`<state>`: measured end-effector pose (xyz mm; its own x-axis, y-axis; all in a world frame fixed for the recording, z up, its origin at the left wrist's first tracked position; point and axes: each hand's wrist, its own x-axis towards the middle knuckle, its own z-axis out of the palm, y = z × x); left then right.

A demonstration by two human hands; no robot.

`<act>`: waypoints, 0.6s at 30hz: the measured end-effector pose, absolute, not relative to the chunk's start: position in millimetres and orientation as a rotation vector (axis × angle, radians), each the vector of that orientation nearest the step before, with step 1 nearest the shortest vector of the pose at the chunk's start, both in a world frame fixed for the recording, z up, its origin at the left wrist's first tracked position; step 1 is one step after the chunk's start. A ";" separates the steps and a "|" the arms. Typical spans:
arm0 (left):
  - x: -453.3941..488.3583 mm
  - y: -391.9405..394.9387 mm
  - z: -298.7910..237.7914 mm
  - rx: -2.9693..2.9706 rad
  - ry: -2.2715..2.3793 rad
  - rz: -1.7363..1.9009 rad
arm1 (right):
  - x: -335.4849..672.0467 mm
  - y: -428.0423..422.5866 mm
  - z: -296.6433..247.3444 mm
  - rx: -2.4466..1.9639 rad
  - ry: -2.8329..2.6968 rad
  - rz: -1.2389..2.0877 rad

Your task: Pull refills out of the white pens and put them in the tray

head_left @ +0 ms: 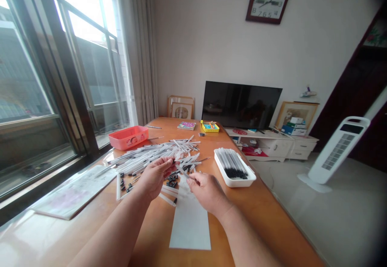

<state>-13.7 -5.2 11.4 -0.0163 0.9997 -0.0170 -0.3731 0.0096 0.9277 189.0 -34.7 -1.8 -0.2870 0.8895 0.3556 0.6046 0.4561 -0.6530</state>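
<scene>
My left hand [157, 174] is closed, thumb and fingers pinching a small black pen cap [173, 161]. A clear pen barrel [183, 172] is gripped in my right hand [208, 190], its far end angled up toward the left fingertips. Whether cap and barrel touch I cannot tell. Beyond my hands spreads a loose heap of clear pen barrels [148, 156]. Several black pen caps [122, 181] lie left of my left wrist, and more sit between the hands. Under my hands lies a white sheet of paper [190, 226].
At the right, a white tray [238, 183] holds a row of pens with black ends. A red plastic box [128, 138] stands at the left. A yellow box [210, 127] and a booklet [186, 126] lie at the far end of the wooden table [151, 234]. A flat pad [75, 194] lies left.
</scene>
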 end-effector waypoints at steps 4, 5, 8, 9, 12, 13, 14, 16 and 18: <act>-12.7 -5.9 10.9 0.976 0.951 1.354 | 189.8 -34.0 -1.4 -1.271 -2.004 0.484; -13.0 -5.5 10.1 0.992 0.951 1.353 | 189.8 -34.2 -1.2 -1.267 -2.006 0.479; -14.2 -3.9 7.3 1.030 0.960 1.351 | 189.5 -35.1 -0.6 -1.244 -2.013 0.470; -14.5 -3.6 6.7 1.039 0.967 1.349 | 189.4 -35.4 -0.5 -1.238 -2.013 0.468; -14.4 -3.7 6.3 1.055 0.996 1.339 | 188.9 -35.3 -0.5 -1.233 -2.007 0.467; -13.9 -4.0 6.6 1.057 1.000 1.334 | 188.8 -35.1 -0.6 -1.234 -2.006 0.467; -13.3 -4.5 7.0 1.059 0.999 1.330 | 188.7 -34.8 -0.7 -1.235 -2.005 0.466; -12.0 -5.4 7.9 1.059 0.991 1.328 | 188.6 -34.3 -1.0 -1.237 -2.001 0.463; -10.8 -6.1 8.8 1.057 0.984 1.333 | 188.5 -34.1 -1.1 -1.236 -1.995 0.463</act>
<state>-10.8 -6.1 8.8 0.0155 0.9990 0.0427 -0.2533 -0.0374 0.9667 188.5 -34.1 -1.1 -0.2698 0.8782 0.3949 0.6146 0.4728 -0.6314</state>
